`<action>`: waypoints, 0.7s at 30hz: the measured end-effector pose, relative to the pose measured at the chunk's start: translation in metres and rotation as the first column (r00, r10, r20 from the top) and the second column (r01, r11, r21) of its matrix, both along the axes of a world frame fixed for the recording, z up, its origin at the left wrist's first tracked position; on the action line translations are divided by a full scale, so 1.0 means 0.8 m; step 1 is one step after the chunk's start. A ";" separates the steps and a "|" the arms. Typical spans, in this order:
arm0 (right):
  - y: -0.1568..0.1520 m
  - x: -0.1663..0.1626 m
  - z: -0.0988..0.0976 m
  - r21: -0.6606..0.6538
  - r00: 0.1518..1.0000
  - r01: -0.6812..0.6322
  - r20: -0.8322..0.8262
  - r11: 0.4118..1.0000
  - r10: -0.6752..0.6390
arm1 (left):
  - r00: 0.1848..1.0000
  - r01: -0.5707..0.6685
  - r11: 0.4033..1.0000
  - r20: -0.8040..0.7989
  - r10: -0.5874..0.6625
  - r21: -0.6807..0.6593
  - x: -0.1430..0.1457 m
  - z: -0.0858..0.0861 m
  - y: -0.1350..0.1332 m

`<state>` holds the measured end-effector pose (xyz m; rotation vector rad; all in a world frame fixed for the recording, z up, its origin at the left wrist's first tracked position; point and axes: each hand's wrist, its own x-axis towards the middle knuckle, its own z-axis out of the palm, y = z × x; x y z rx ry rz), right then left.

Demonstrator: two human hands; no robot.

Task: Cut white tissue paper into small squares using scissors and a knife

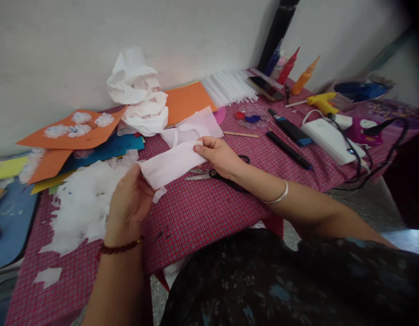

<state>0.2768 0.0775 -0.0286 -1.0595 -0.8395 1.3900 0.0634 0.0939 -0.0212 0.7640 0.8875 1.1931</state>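
A folded strip of white tissue paper (173,164) is stretched between my two hands above the checked tablecloth (196,222). My left hand (131,197) grips its left end, with some fingers hidden under the paper. At the right end, my right hand (218,156) pinches it with the thumb on top. Black-handled scissors (226,179) lie partly under my right hand, blades pointing left. Behind the strip rests another sheet of thin white paper (204,124). A heap of torn white paper pieces (83,203) spreads to the left of my left hand.
Crumpled tissue (141,99) leans on the wall beside orange sheets (189,102). White glue sticks (230,86), a paint palette (252,117), a phone (265,88) and a yellow glue gun (323,103) lie farther back. A white power strip (331,140) with cables occupies the right.
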 end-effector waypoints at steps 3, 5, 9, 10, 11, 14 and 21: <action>0.001 0.001 -0.001 0.011 1.000 -0.003 -0.005 1.000 0.003 | 1.000 -0.005 1.000 0.017 0.005 -0.016 -0.004 0.003 0.000; 0.001 0.002 -0.002 0.027 1.000 0.000 -0.009 1.000 0.000 | 0.999 0.050 0.999 0.008 -0.050 0.014 -0.007 0.007 -0.003; 0.003 0.004 -0.005 0.036 1.000 0.018 0.017 0.999 -0.019 | 0.981 0.196 0.980 -0.021 -0.195 0.037 -0.012 0.014 -0.009; 0.004 0.005 -0.005 0.032 0.999 0.022 0.026 0.999 -0.023 | 0.978 0.208 0.977 -0.035 -0.206 0.045 -0.012 0.015 -0.009; 0.004 0.005 -0.006 0.027 0.999 0.026 0.032 0.999 -0.027 | 0.977 0.212 0.976 -0.052 -0.209 0.060 -0.012 0.015 -0.009; 0.006 0.006 -0.007 0.027 0.999 0.037 0.036 0.999 -0.037 | 0.973 0.219 0.971 -0.091 -0.210 0.098 -0.013 0.011 -0.006; 0.006 0.007 -0.006 0.022 0.999 0.030 0.040 0.999 -0.031 | 0.970 0.212 0.973 -0.142 -0.198 0.090 -0.011 0.002 -0.005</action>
